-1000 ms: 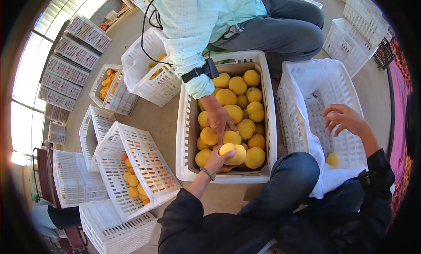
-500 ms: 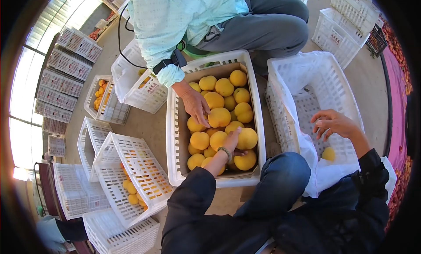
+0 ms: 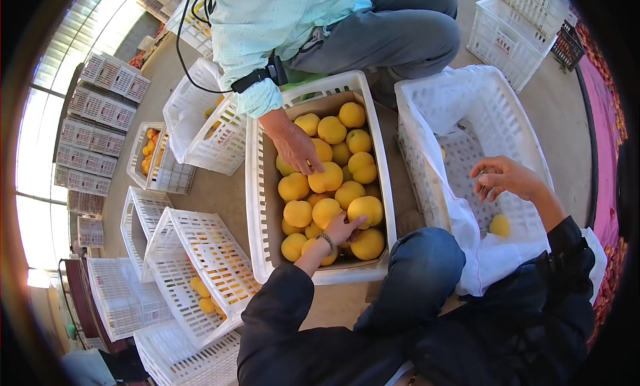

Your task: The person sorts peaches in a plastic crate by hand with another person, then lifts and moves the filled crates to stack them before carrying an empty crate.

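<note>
A white plastic crate (image 3: pixel 256 186) lined with cardboard stands before me, filled with large yellow peaches (image 3: pixel 326 177). My left hand (image 3: pixel 340 231), with a beaded bracelet at the wrist, lies over the peaches at the crate's near side. Its fingers are stretched out, touching the fruit between two peaches at the right. Over the plastic-lined crate (image 3: pixel 527 126) on my right hangs my right hand (image 3: pixel 505 177), its fingers loosely bent and apart, holding nothing visible. Below that hand a single peach (image 3: pixel 499 225) rests in the crate. A co-worker's hand (image 3: pixel 297 148) touches a peach near the middle.
Tilted white crates (image 3: pixel 200 253) with some orange-yellow fruit stand to the left. Another lined crate (image 3: pixel 223 143) is beside the co-worker. Stacked crates (image 3: pixel 110 106) line the far left. More crates (image 3: pixel 507 43) stand at upper right, near a pink sheet (image 3: pixel 600 133).
My left hand has drawn back slightly from the upper right peach, its fingers lower now. My right hand stays over the right crate. The whole view has shifted a little.
</note>
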Demonstrator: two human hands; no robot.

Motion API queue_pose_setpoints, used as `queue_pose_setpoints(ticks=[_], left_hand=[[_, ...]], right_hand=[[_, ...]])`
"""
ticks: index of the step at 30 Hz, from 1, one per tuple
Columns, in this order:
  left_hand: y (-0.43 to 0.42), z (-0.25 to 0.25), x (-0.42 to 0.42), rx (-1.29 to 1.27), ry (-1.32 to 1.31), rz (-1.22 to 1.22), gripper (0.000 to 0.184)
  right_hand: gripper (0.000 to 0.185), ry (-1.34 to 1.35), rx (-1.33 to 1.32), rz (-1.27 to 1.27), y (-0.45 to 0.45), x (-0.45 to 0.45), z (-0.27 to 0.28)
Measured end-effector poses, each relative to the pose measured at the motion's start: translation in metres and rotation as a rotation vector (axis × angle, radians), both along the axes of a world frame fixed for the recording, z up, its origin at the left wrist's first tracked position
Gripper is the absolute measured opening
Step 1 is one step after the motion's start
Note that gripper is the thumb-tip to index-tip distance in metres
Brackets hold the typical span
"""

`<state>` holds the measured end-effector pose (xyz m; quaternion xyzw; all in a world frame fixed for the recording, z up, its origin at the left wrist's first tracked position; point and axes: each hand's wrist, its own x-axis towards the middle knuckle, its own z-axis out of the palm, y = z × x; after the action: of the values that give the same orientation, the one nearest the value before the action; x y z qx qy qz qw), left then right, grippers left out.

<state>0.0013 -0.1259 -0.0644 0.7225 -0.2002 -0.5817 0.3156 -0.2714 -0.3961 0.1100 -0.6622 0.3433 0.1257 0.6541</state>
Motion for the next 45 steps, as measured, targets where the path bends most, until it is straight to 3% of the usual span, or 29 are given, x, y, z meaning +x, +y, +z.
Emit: queue_pose_setpoints(ticks=[3,5,6,8,11,14,17,21,23,27,29,33,36,42,45], left_hand=[[0.001,0.001,-0.008,0.013,-0.023,0.095,0.055],[0.004,-0.02,-0.012,-0.118,-0.498,0.002,0.056],[0.002,-0.017,-0.015,-0.119,-0.5,0.006,0.056],[-0.001,-0.01,-0.02,-0.373,-0.694,0.085,0.063],[-0.009,0.028,-0.023,-0.319,-0.748,-0.028,0.068],[-0.001,0.012,-0.005,-0.526,-0.72,-0.187,0.069],[-0.002,0.007,0.008,-0.432,-0.566,-0.305,0.072],[-0.021,0.013,0.006,-0.531,-0.757,-0.482,0.076],[-0.031,0.019,0.01,-0.357,-0.551,-0.575,0.079],[-0.032,0.04,0.009,-0.344,-0.612,-0.63,0.078],[-0.026,0.061,0.003,-0.108,-0.691,-0.664,0.077],[-0.032,0.06,0.003,0.082,-0.679,-0.47,0.078],[-0.027,0.034,0.005,-0.21,-0.611,-0.383,0.082],[-0.014,0.023,-0.014,0.017,-0.487,-0.273,0.092],[-0.012,0.012,-0.018,-0.14,-0.637,-0.225,0.094]], right_hand=[[0.036,0.0,-0.043,0.003,0.001,-0.003,-0.003],[0.032,0.016,-0.057,0.022,0.003,-0.004,-0.005],[0.029,0.032,-0.07,0.039,0.003,-0.004,-0.005],[0.028,0.036,-0.077,0.038,0.003,-0.002,-0.004],[0.028,0.04,-0.079,0.041,0.006,-0.001,-0.006],[0.027,0.034,-0.073,0.038,0.007,0.002,-0.006],[0.026,0.04,-0.066,0.038,0.009,0.003,-0.011],[0.024,0.052,-0.056,0.01,0.013,0.006,-0.011],[0.025,0.049,-0.059,0.01,0.013,0.005,-0.012],[0.031,0.04,-0.064,0.017,0.014,0.002,-0.015],[0.031,0.041,-0.062,0.017,0.011,-0.002,-0.017],[0.026,0.072,-0.059,0.026,0.015,-0.001,-0.019],[0.026,0.061,-0.058,0.05,0.019,0.001,-0.018],[0.028,0.057,-0.052,0.046,0.016,-0.001,-0.022],[0.031,0.048,-0.035,0.074,0.011,-0.004,-0.029]])
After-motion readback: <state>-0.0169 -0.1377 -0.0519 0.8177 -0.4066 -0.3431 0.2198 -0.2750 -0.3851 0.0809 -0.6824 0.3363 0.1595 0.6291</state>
